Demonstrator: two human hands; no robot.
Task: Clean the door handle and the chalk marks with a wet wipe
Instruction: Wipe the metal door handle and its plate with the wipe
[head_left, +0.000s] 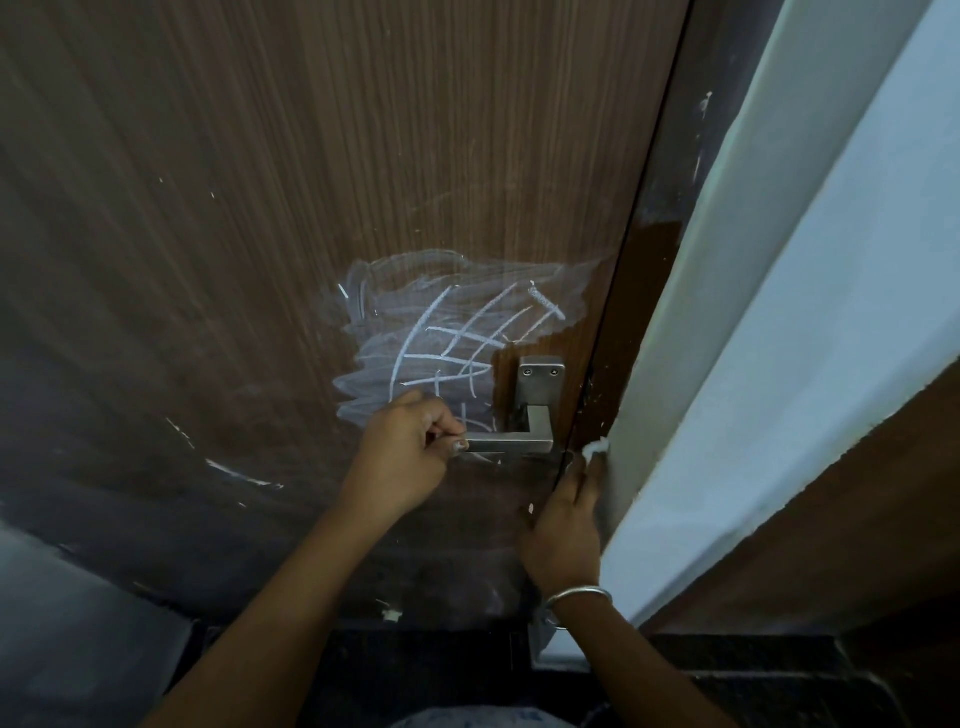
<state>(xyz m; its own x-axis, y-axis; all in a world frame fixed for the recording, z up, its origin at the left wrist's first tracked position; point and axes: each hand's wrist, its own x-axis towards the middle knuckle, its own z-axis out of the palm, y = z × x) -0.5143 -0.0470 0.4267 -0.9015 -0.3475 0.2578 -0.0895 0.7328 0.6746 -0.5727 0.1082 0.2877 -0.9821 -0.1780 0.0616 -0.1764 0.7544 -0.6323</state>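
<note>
Your left hand (410, 447) curls its fingers round the handle's (514, 441) free end. Your right hand (563, 525) pinches the wipe (595, 448) at the door (260, 208) edge, below the chalk (441, 338).

No readable text; chalk marks (447, 338) on door (260, 208) mere scribble lines.

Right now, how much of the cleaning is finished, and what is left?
Done: only a darker patch above the door handle looks wiped. In hand: the left hand grips the handle; the right hand holds the wet wipe at the edge of the door. Left: the chalk marks, smeared but plainly there.
</note>
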